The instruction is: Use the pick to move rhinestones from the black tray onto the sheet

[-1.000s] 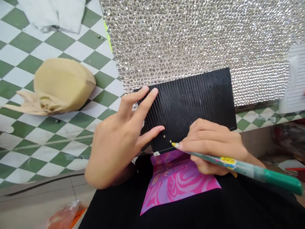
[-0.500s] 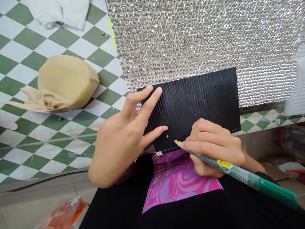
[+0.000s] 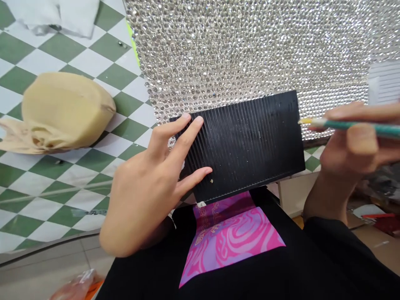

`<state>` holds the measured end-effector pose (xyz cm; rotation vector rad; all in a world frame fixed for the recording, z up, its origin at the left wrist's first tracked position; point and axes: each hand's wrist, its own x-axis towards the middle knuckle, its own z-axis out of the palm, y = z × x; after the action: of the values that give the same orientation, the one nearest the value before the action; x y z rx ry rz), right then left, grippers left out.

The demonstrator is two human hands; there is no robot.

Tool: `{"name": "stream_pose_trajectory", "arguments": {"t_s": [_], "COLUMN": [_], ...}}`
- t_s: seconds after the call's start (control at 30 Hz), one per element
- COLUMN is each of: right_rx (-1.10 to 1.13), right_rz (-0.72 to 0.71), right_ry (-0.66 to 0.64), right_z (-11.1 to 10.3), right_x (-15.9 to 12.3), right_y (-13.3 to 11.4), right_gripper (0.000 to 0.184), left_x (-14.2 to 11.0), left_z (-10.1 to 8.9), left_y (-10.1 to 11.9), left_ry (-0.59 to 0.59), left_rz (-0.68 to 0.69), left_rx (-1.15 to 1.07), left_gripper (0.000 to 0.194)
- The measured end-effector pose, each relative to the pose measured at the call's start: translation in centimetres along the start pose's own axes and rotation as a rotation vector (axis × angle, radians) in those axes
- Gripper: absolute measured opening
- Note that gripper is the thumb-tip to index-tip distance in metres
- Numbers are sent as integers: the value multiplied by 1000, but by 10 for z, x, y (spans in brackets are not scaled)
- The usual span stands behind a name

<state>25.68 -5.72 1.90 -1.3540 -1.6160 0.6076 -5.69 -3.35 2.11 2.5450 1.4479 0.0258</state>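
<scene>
My left hand (image 3: pixel 146 179) rests on the left end of a black ridged board (image 3: pixel 250 141), its fingers spread flat. Near the thumb, a tiny pale speck (image 3: pixel 211 181) lies on the board's surface. Off the right end, my right hand (image 3: pixel 353 141) is closed around a slim green pen (image 3: pixel 350 123) with a yellow tip. That tip sits close to the board's right edge; whether it touches is unclear. The hand is slightly blurred and its far side is cut off by the frame. Behind the board spreads a sheet of silvery rhinestones (image 3: pixel 250 50), partly covered by it.
A beige knotted cloth bundle (image 3: pixel 67 110) sits on the green-and-white checked tabletop (image 3: pixel 125 137) at left. White cloth (image 3: pixel 62 16) lies at the far left. Lined paper (image 3: pixel 384 81) is at right. A pink-purple printed sheet (image 3: pixel 234 241) hangs over my lap below the board.
My right hand has lifted from the board's lower edge and moved right and up with the pen. My left hand keeps its place on the board. The whole view has shifted slightly.
</scene>
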Motion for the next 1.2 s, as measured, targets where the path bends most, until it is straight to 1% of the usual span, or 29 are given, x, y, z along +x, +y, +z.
{"name": "stream_pose_trajectory", "arguments": {"t_s": [0.07, 0.13, 0.23, 0.3, 0.4, 0.5, 0.6, 0.9, 1.1, 1.2], "right_rx": [-1, -6, -36, -54, -70, -85, -101, -102, -101, -102], "right_rz": [54, 69, -39, -79, -54, -41, -19, -45, -41, -51], "right_ry": [118, 258, 486, 571, 581, 543, 500, 496, 530, 540], "right_z": [-10, -18, -27, -30, -30, -29, -28, -29, -29, -30], "right_x": [5, 13, 27, 35, 40, 39, 39, 40, 39, 39], "right_y": [13, 28, 54, 67, 74, 71, 68, 74, 74, 74], "right_gripper": [33, 35, 23, 18, 20, 19, 19, 16, 17, 17], "left_x": [0, 1, 1, 1, 1, -1, -2, -1, -2, -1], "left_z": [-2, -3, -5, -5, -3, 1, 4, 2, 3, 3], "left_y": [1, 2, 3, 3, 2, 0, -1, 1, 1, 0], "left_ry": [-31, -42, -32, -39, -49, -26, -30, -78, -47, -34], "left_rz": [-4, -4, -3, -6, -14, -28, -55, -121, -70, -50], "left_rx": [19, 35, 41, 37, 12, -42, -72, -173, -76, -64], "left_gripper": [65, 64, 65, 65, 67, 71, 71, 69, 69, 69]}}
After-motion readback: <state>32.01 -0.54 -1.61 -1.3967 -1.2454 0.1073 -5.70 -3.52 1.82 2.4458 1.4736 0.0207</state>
